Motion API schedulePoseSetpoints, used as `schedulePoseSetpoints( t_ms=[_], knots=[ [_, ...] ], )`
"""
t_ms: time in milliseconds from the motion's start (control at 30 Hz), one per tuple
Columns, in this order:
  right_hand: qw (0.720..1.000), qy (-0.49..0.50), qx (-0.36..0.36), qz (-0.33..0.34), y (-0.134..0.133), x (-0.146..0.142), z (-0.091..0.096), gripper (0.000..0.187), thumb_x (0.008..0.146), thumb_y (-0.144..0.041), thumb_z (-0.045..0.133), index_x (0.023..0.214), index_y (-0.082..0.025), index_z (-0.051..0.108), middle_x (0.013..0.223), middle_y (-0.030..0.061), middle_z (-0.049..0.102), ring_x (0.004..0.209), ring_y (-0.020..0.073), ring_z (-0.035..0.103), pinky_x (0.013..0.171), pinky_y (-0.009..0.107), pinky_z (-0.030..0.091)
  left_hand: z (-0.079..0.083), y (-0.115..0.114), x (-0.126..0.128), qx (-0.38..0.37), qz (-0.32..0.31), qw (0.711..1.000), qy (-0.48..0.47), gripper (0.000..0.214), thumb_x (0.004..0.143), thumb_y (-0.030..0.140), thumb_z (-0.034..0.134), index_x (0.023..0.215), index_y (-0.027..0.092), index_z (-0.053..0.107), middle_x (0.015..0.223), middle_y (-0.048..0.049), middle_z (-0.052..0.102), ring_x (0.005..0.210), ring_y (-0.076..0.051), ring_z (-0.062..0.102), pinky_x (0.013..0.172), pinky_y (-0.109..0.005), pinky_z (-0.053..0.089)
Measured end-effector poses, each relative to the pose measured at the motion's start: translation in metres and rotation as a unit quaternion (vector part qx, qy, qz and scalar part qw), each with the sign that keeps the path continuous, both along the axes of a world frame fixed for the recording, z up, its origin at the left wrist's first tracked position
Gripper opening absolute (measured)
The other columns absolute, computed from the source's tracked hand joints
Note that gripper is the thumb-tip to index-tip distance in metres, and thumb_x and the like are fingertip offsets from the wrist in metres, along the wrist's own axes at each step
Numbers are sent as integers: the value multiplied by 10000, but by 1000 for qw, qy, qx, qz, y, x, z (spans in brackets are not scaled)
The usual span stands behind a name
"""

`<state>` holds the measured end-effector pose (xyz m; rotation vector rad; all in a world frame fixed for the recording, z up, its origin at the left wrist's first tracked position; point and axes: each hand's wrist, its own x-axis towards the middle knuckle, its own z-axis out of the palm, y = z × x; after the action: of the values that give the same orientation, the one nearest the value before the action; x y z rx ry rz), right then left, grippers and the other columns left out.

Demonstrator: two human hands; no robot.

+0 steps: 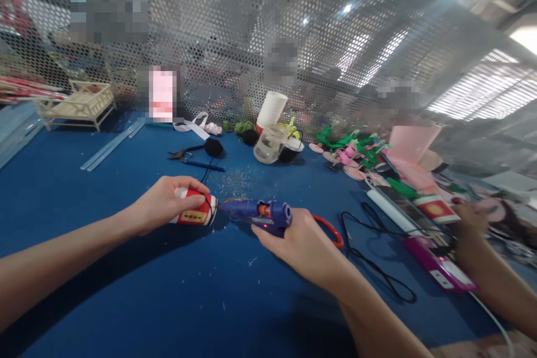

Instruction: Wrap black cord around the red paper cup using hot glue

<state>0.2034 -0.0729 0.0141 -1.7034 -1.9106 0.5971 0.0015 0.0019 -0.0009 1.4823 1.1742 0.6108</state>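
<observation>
- The right hand point(308, 246) is wrapped around the handle of a blue hot-glue gun point(260, 213), its fingers closed with no slack showing; how the trigger sits under them I cannot tell.
- The left hand point(168, 207) has a red-and-white paper cup point(191, 215), thumb across the near side and fingers over the top, closed to the cup's width.
- The cup lies on its side, its long axis running roughly left to right, almost in line with the gun's barrel. It is inside the left hand's grip and to the left of the right hand, so the left hand is the nearer one.
- The key relation: the gun's nozzle point(222, 207) points left at the cup's exposed end, just beside it; whether they touch is too small to tell.
- Black yarn point(204, 178) goes from the cup up to a black yarn ball point(213, 148) beyond the left hand.
- Blue-handled pliers point(184, 162) lie beside that ball, past the cup.
- Farther out on the blue table point(251, 302) are a clear plastic cup point(271, 144) and a white cup stack point(272, 109).
- To the right, past a purple power strip point(440, 265), a co-worker's hand point(470, 218) is near another red-and-white cup point(437, 208).
</observation>
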Motion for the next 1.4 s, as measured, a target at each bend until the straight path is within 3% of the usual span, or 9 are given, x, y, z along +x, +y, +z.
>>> schedulePoseSetpoints(
  t_ms=[300, 433, 633, 733, 867, 1000, 1167, 1267, 1400],
  knots=[
    [998, 34, -45, -11, -2, 1, 0, 217, 668, -276, 502, 508, -170, 402, 439, -50, 399, 379, 55, 332, 347, 178, 272, -1, -1, -1, -7, 10, 1000, -10, 244, 600, 310, 599, 791, 157, 588, 662, -15, 647, 600, -154, 599, 547, -241, 449],
    [987, 128, -92, -30, 5, 8, 0, 170, 678, -325, 525, 686, -159, 485, 432, -55, 447, 349, 75, 413, 347, 184, 339, -1, 1, -1, -6, 3, 1000, -12, 243, 605, 316, 601, 790, 159, 588, 644, -4, 636, 583, -142, 589, 532, -229, 440],
    [960, 267, -2, -88, 35, 27, -17, 299, 625, -380, 589, 771, -129, 516, 598, -2, 557, 503, 100, 511, 487, 220, 417, -2, 0, -2, 44, -9, 999, -21, 277, 632, 358, 582, 825, 161, 589, 676, -9, 636, 611, -142, 583, 548, -223, 438],
    [976, 180, 10, -125, 52, 34, -27, 307, 676, -414, 518, 730, -113, 540, 713, 59, 609, 614, 125, 556, 567, 231, 426, -3, -3, -1, 61, -10, 998, -32, 288, 645, 369, 567, 851, 168, 583, 681, -10, 641, 617, -142, 585, 565, -228, 444],
    [988, 62, -17, -141, 72, 37, -39, 381, 762, -443, 368, 614, -127, 521, 597, 61, 601, 492, 113, 536, 489, 222, 399, -3, -6, 0, 99, -16, 994, -33, 285, 656, 364, 556, 856, 162, 582, 697, -17, 638, 619, -141, 581, 572, -232, 446],
    [983, -7, -31, -178, 83, 37, -47, 356, 746, -428, 422, 618, -116, 537, 450, 53, 541, 443, 152, 530, 477, 254, 380, 0, -9, 0, 121, -22, 992, -26, 275, 673, 339, 538, 866, 147, 575, 687, -22, 627, 596, -133, 566, 562, -233, 441],
    [972, -85, 29, -219, 76, 25, -36, 222, 743, -266, 490, 781, -73, 591, 902, 206, 577, 925, 288, 500, 719, 349, 353, 1, -11, 0, 167, -41, 985, -14, 219, 690, 289, 512, 852, 160, 581, 735, -20, 624, 647, -130, 566, 602, -227, 440],
    [985, -81, 47, -142, 67, 6, -19, 243, 758, -323, 483, 824, -129, 615, 1020, 131, 558, 997, 251, 457, 797, 323, 323, 0, -12, 0, 179, -51, 982, -5, 218, 694, 279, 499, 858, 161, 583, 756, -21, 626, 655, -129, 562, 595, -219, 436],
    [988, 101, -25, 110, 62, -25, -5, 455, 827, -462, 270, 853, -174, 621, 948, 42, 609, 905, 154, 520, 810, 265, 345, 1, -15, 1, 215, -62, 974, 26, 235, 688, 276, 497, 865, 152, 590, 755, -19, 625, 630, -122, 541, 565, -208, 419]
  ],
)
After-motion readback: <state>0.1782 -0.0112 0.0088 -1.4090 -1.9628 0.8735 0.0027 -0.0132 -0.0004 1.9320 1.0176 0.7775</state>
